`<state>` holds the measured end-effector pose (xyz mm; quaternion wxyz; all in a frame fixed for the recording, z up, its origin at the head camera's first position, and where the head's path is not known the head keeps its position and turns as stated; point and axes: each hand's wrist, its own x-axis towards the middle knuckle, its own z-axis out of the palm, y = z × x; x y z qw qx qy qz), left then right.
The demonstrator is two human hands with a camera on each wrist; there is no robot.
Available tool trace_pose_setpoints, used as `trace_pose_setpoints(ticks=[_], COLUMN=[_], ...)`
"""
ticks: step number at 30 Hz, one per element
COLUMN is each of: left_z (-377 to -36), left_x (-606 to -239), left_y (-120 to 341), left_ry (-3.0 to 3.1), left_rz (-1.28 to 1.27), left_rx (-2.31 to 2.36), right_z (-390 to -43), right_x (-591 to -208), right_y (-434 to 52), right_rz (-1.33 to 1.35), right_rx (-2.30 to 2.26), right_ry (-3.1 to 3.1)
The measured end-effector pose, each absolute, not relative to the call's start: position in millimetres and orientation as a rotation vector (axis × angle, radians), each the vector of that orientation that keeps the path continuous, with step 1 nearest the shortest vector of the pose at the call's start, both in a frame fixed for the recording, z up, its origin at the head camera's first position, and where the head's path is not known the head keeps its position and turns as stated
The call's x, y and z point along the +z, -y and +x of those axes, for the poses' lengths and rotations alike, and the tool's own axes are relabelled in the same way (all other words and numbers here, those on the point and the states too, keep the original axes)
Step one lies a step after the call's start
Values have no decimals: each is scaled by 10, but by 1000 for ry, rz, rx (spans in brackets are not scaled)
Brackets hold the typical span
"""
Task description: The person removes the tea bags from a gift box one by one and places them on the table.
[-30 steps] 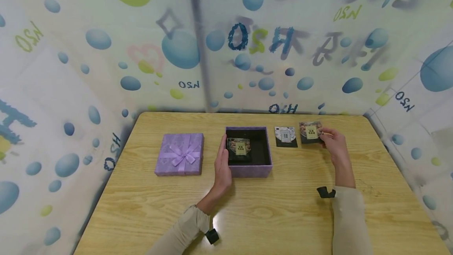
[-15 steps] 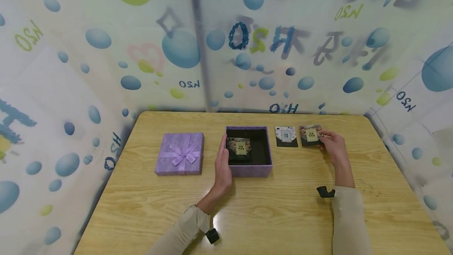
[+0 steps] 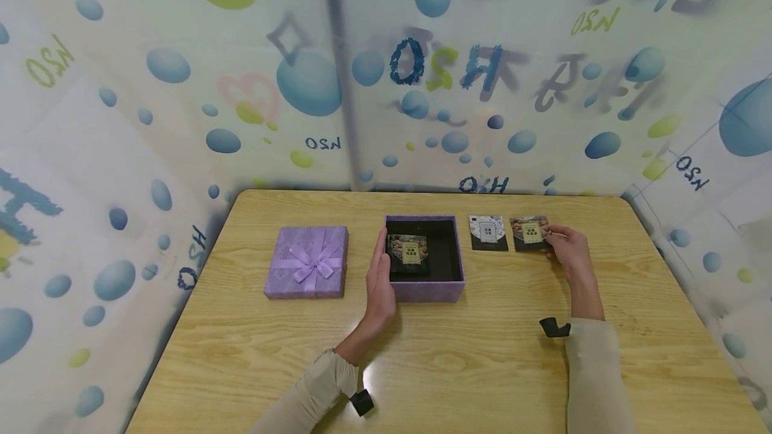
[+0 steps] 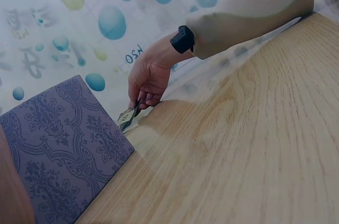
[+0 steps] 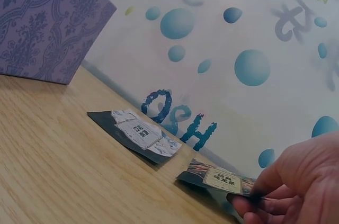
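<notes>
My left hand (image 3: pixel 380 280) flat and open against the left wall of the open purple box (image 3: pixel 425 290), one packet (image 3: pixel 407 250) inside, my right hand (image 3: pixel 568 250) pinching a second packet (image 3: pixel 530 232) on the surface (image 3: pixel 458 360), right of the box, third packet (image 3: pixel 487 232) between, lid (image 3: pixel 307 262) far left.

Dark snack packet (image 3: pixel 530 232), yellow label, flat on table (image 3: pixel 482 353), just right of second packet (image 3: pixel 488 232).

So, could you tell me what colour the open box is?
The open box is purple outside, black inside; clearest in the head view.
</notes>
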<state>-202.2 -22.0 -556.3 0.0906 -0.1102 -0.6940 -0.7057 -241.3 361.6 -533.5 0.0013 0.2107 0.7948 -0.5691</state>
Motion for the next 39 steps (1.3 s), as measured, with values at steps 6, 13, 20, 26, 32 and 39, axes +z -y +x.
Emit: trace_pose_setpoints(ticks=[6,13,20,26,32,39], left_z=[-2025,-2017,-2019,-2020,-2029,-2028], left_x=[-5560,-5561,-5563,-5552,-5556,-5578], left_y=[230,235,235,227,228,238], left_ry=[2065,2076,2081,2075,2072,2084], left_rz=[-334,-331,-326,-334,-342,-337], left_rx=[-2101,-2087,-2094,-2092,-2089,-2086], right_z=[-2408,-2383,-2370,-2359,-2348,-2334], right_x=[-5354,-5346,-5311,-5285,-5267,-5239], right_y=[-3602,-3607,-3606,-3578,-3558,-3531], right_rz=[687,669,699,728,740,743], right_rx=[-1806,-1706,-1486,-1423,-1356,-1313], right_ry=[-2506,-2586,-2668,-2684,-2702,-2741])
